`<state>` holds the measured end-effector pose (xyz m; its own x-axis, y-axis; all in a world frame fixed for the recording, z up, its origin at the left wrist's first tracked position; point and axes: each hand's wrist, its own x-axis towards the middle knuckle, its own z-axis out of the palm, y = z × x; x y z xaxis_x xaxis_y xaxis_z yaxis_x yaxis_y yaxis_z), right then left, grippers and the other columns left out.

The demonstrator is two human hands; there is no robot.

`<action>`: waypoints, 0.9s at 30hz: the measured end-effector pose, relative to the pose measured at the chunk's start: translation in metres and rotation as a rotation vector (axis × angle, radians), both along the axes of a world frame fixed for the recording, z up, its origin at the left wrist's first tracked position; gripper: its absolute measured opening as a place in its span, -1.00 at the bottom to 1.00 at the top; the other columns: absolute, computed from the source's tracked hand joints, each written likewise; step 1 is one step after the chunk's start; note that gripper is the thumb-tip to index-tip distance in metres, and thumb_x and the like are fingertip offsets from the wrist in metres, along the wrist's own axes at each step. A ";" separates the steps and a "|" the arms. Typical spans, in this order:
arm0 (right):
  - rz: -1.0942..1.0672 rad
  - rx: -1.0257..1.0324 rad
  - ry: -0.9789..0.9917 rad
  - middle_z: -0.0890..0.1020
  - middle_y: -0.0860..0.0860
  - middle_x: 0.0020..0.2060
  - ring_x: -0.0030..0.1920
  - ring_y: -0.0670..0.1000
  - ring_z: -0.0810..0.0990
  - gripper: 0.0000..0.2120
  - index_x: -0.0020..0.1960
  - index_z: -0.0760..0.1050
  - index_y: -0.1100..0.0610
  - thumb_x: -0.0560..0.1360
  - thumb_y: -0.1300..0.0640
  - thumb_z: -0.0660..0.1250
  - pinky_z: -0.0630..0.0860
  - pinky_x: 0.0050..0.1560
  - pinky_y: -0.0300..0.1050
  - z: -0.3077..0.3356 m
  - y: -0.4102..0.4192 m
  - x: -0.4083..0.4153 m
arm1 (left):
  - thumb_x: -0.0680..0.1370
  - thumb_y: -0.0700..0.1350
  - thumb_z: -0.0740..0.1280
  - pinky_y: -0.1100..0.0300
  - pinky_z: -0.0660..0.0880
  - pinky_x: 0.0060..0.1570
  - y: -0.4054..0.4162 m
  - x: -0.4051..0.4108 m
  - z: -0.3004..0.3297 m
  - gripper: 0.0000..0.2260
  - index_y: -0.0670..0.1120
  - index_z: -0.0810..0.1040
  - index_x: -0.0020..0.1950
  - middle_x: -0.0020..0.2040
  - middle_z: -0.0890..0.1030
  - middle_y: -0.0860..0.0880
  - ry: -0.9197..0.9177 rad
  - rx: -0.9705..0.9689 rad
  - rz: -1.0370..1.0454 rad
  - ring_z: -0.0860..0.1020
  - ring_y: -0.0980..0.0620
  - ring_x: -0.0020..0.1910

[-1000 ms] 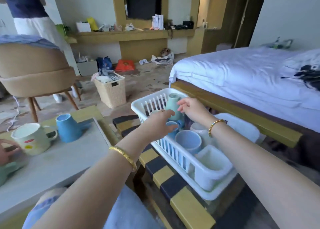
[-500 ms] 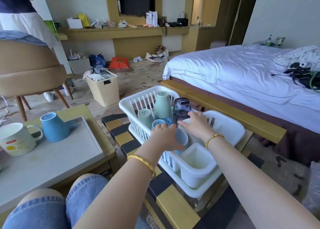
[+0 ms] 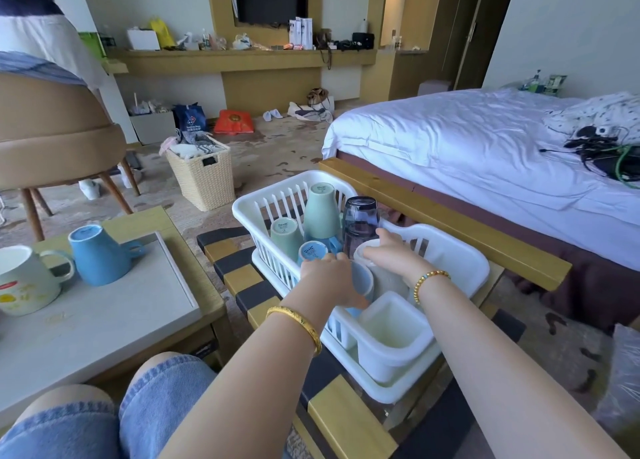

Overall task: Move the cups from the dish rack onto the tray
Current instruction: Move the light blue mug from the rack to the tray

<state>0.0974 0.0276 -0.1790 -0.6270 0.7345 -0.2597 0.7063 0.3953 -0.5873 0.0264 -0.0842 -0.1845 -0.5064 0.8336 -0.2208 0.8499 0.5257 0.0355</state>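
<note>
Both hands are down in the dish rack — the left hand curls round a pale blue cup, the right hand pinches the rim of a white cup just beside it. At eleven o'clock from the hands stand two green cups, a small blue cup and a dark tumbler. At nine o'clock, the tray holds two mugs. Risk, as I judge it — lifting both at once could knock the crowded tumbler over.

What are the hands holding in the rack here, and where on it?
Left hand grips the side of a pale blue cup; right hand holds the rim of a white cup. Both cups sit in the rack.
</note>
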 end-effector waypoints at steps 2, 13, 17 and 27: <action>-0.044 -0.006 0.058 0.19 0.07 0.47 0.45 0.17 0.17 -0.39 0.49 0.08 0.06 0.47 0.04 0.13 0.24 0.40 0.12 0.000 -0.001 -0.002 | 0.34 0.30 0.33 0.03 0.34 0.04 0.000 0.000 -0.002 -0.20 -0.11 0.17 0.41 0.33 0.38 -0.08 -0.017 0.022 0.014 0.44 -0.14 0.24; -0.033 0.156 0.267 0.31 0.04 0.45 0.46 0.13 0.18 -0.55 0.43 0.26 0.06 0.54 0.11 0.05 0.09 0.46 0.15 -0.005 -0.003 -0.005 | 0.28 0.23 0.38 0.05 0.32 0.01 -0.007 -0.001 0.000 -0.27 0.03 0.15 0.33 0.21 0.45 -0.06 -0.133 0.308 0.111 0.48 -0.14 0.17; 0.013 0.152 0.360 0.38 0.07 0.39 0.43 0.12 0.22 -0.61 0.38 0.34 0.08 0.58 0.13 0.03 0.10 0.45 0.15 -0.004 -0.009 -0.004 | 0.27 0.24 0.38 0.08 0.31 0.01 -0.015 -0.003 0.004 -0.26 0.07 0.15 0.34 0.20 0.46 -0.04 -0.204 0.418 0.164 0.46 -0.15 0.19; 0.051 0.075 0.620 0.60 0.08 0.08 0.15 0.08 0.49 -0.68 0.05 0.53 0.14 0.60 0.04 0.04 0.39 0.17 0.00 0.001 -0.017 -0.002 | 0.34 0.05 0.48 0.14 0.40 -0.05 -0.033 -0.013 0.018 -0.28 0.02 0.15 0.37 0.06 0.51 -0.17 -0.575 0.815 0.180 0.50 -0.13 -0.01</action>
